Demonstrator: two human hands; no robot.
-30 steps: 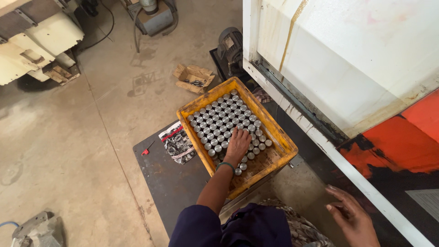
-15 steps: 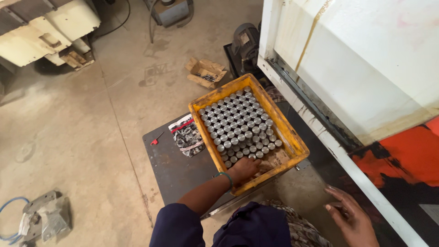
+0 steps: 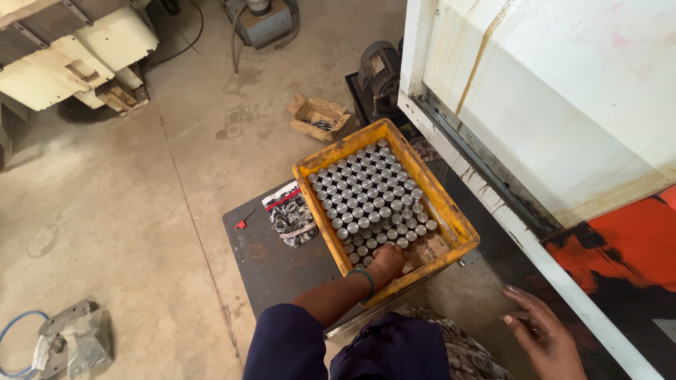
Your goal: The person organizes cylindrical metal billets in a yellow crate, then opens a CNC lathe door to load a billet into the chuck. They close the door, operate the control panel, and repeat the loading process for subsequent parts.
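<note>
Fingers of my left hand curl down into the near corner of the crate, closed over the near rows of slugs; whether they pinch one slug or merely rest on the tops, I cannot tell from this angle. Green bangle on that wrist, dark blue sleeve above it.

Right hand hangs low at the lower right, fingers loosely spread and slightly bent, holding nothing, near the white machine edge but apart from it.

Crate: yellow, worn, sits on a dark metal table, touching the table's right side. Slugs: short grey metal cylinders standing upright in tight rows, filling most of the crate; a bare patch of cardboard liner shows at the near right corner, just beside my left hand.

Left of the crate on the table: a crumpled printed bag, then a small red-handled tool.

Floor beyond: a torn cardboard box.
</note>
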